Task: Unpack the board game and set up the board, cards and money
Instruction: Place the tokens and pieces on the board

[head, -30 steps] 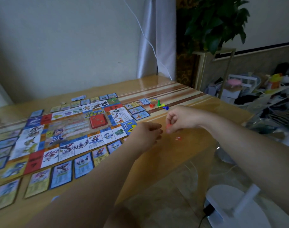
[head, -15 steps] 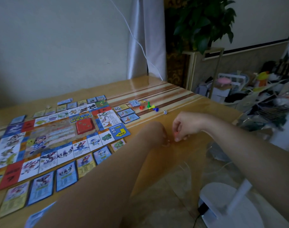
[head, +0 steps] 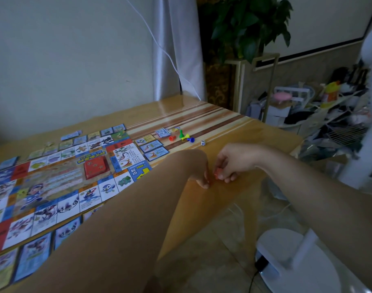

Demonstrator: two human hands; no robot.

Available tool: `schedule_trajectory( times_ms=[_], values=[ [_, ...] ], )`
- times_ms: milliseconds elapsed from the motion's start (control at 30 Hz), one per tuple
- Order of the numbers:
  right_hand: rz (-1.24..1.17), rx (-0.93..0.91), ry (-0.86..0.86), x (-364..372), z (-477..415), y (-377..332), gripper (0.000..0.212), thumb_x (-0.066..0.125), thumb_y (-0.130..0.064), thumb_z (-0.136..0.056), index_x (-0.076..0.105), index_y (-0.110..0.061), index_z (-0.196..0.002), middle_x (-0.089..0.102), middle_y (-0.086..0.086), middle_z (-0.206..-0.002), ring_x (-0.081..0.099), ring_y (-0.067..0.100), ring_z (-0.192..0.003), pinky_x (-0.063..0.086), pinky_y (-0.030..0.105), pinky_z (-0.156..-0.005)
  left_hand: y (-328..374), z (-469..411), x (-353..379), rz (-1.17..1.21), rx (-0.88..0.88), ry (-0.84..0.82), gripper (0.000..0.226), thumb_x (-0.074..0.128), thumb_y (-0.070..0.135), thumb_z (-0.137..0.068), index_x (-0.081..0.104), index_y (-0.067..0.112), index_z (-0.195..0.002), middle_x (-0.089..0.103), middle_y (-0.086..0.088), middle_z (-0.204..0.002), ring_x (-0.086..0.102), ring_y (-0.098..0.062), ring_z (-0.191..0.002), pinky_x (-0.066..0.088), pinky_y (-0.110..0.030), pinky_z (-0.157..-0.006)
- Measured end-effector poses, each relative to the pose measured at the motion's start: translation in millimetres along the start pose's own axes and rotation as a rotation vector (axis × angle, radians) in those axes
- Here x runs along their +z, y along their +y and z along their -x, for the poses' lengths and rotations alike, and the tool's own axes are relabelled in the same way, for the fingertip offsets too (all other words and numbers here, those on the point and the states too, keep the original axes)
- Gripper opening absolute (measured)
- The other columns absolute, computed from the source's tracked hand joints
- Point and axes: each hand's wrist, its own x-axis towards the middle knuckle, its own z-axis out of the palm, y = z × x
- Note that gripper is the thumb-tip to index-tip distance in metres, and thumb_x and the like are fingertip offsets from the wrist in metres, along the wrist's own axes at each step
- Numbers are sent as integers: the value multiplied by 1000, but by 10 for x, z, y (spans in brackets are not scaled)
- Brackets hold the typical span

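The game board (head: 53,182) lies flat on the wooden table (head: 265,132), with a red card stack (head: 96,167) on its middle. Cards (head: 153,149) line its edges. Red, green, yellow and blue pawns (head: 181,136) and a white die (head: 203,142) sit beyond the board. My right hand (head: 233,161) pinches a small red piece (head: 217,172) just above the table's near edge. My left hand (head: 198,169) is right beside it, fingertips curled down to the tabletop; what they hold is hidden.
A small pile of paper money (head: 162,132) lies by the pawns. A white fan base (head: 295,256) stands on the floor to the right. A potted plant (head: 248,24) on a gold stand and cluttered shelves (head: 329,115) are behind.
Both hands have dropped from above the table to its near edge, staying close together. The red piece is now between my right fingertips.
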Motion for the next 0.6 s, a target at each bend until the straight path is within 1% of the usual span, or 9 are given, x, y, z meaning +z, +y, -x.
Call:
schedule_trajectory(
  times_ms=[67, 167, 267, 300, 333, 400, 500, 533, 600],
  values=[
    [0, 3, -4, 4, -5, -13, 12, 66, -3, -86, 65, -9, -97, 67, 4, -84, 65, 10, -72, 55, 20, -68, -2, -18, -3, 11, -10, -15, 39, 65, 36, -86, 63, 19, -122, 66, -3, -116, 59, -18, -107, 41, -25, -91],
    [-3, 5, 3, 15, -13, -10, 15, 65, -3, -86, 65, -6, -100, 67, 5, -85, 64, 11, -72, 54, 21, -69, -11, -44, -1, 35, -23, -25, 38, 67, 36, -85, 66, 18, -118, 68, -5, -112, 62, -18, -100, 44, -25, -87],
    [-27, -1, 7, 32, -7, -6, 10, 65, -4, -86, 65, -9, -94, 67, 3, -82, 63, 10, -72, 54, 20, -68, -29, -32, 11, 65, -21, -15, 36, 67, 37, -85, 67, 20, -116, 69, -4, -109, 59, -13, -84, 43, -23, -80],
    [-35, -2, 7, 38, -3, -8, 9, 65, -4, -86, 65, -10, -92, 67, 2, -82, 63, 9, -71, 54, 19, -66, -31, -22, 15, 67, -18, -9, 36, 67, 37, -85, 66, 20, -117, 69, -3, -109, 57, -11, -81, 41, -22, -78],
    [-40, -2, 7, 42, 2, -10, 9, 65, -4, -86, 65, -10, -93, 66, 1, -81, 62, 8, -70, 53, 17, -64, -31, -15, 20, 63, -14, -2, 36, 66, 37, -86, 66, 19, -117, 68, -3, -108, 56, -10, -81, 39, -21, -77],
    [-43, -4, 4, 49, 12, -23, 14, 64, -4, -86, 65, -6, -100, 66, 2, -81, 61, 7, -68, 52, 14, -60, -30, -3, 32, 70, -4, 17, 35, 66, 35, -86, 66, 18, -117, 68, -3, -108, 56, -10, -84, 37, -21, -76],
    [-33, -12, -8, 76, 15, -58, 19, 63, -2, -87, 64, -1, -106, 65, 5, -83, 60, 7, -68, 51, 13, -58, -55, 30, 77, 141, 5, 65, 31, 67, 32, -85, 67, 17, -112, 68, -3, -108, 59, -14, -91, 39, -22, -75],
    [-35, -17, -12, 95, 23, -72, 18, 63, -1, -87, 64, -1, -105, 65, 5, -83, 61, 7, -68, 51, 13, -58, -74, 59, 95, 180, 10, 79, 29, 68, 31, -85, 67, 17, -110, 67, -3, -106, 60, -14, -90, 41, -22, -73],
    [-54, -41, -17, 133, 31, -114, 14, 62, 0, -87, 65, -3, -100, 65, 4, -82, 61, 7, -68, 51, 14, -59, -152, 154, 124, 313, 20, 108, 17, 67, 27, -86, 67, 18, -100, 68, -3, -98, 61, -13, -81, 47, -22, -70]
  ],
)
